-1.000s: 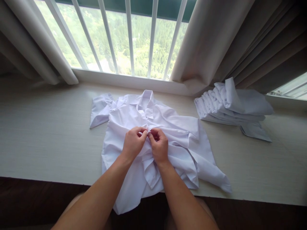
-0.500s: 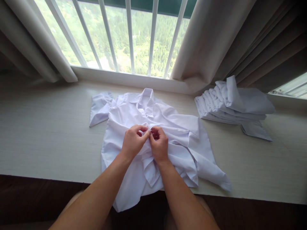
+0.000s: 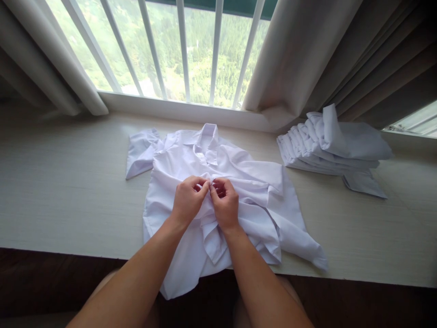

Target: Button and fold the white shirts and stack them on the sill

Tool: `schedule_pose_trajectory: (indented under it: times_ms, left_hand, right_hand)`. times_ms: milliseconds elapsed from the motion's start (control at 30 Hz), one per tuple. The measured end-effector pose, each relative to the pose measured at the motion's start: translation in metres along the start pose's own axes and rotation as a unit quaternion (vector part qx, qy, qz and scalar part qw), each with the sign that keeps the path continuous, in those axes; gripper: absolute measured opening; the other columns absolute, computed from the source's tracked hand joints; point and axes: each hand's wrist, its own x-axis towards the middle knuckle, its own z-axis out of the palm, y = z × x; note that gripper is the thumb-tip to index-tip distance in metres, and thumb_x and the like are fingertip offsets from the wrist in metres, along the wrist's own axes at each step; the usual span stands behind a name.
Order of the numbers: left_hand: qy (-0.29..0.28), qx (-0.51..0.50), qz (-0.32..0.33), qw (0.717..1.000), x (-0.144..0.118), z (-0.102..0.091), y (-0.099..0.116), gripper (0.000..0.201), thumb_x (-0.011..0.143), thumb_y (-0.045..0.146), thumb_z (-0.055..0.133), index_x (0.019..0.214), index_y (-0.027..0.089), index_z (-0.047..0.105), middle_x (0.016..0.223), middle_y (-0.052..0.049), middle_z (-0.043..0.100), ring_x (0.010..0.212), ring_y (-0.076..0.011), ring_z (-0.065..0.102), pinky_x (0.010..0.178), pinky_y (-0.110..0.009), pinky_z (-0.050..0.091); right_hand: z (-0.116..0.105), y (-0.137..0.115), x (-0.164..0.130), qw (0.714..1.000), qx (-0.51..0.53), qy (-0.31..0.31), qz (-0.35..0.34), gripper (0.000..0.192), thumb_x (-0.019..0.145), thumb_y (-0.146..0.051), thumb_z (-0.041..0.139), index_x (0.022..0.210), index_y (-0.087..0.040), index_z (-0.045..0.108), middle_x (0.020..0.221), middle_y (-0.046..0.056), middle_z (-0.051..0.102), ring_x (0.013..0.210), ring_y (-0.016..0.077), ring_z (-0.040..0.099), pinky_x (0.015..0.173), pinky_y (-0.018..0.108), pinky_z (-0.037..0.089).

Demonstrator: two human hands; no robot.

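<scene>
A white shirt [image 3: 235,182] lies spread front-up on the pale table [image 3: 68,191] below the window, its collar pointing toward the glass and its hem hanging over the near edge. One short sleeve sticks out flat to the left; the right side of the shirt is rumpled into folds that trail toward the table's front edge.

Both hands meet at the middle of the shirt's front, where the two edges of the opening come together. The left hand [image 3: 187,200] is curled nearly closed, its thumb and forefinger pinching the cloth at the placket. The right hand [image 3: 225,203] is likewise curled, fingertips pinched on the facing edge of cloth, touching the left hand's fingertips. Whatever small part lies between the fingers is hidden by them.

Well apart to the right, near the curtain [image 3: 300,54], sits a stack of folded white shirts [image 3: 327,146], with one flap of cloth poking out beneath it onto the table. White window bars [image 3: 215,50] stand behind, with green trees outside. Another curtain [image 3: 58,59] hangs at the left
</scene>
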Motion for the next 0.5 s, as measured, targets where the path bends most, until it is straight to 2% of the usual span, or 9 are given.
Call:
schedule_pose_trajectory:
  times_ms: [500]
  left_hand:
    - [-0.007,0.015,0.0,1.0,-0.0002,0.0012,-0.0006,0.019,0.087,0.035,0.061,0.078,0.021,0.071,0.077,-0.001,0.072,0.07,-0.017,0.065,0.071,-0.028,0.049]
  right_hand:
    - [-0.0004,-0.0007,-0.0013,1.0,-0.015,-0.007,0.001,0.016,0.089,-0.032,0.063,0.101,-0.023,0.065,0.084,-0.001,0.067,0.067,0.0134,0.061,0.065,0.026,0.052]
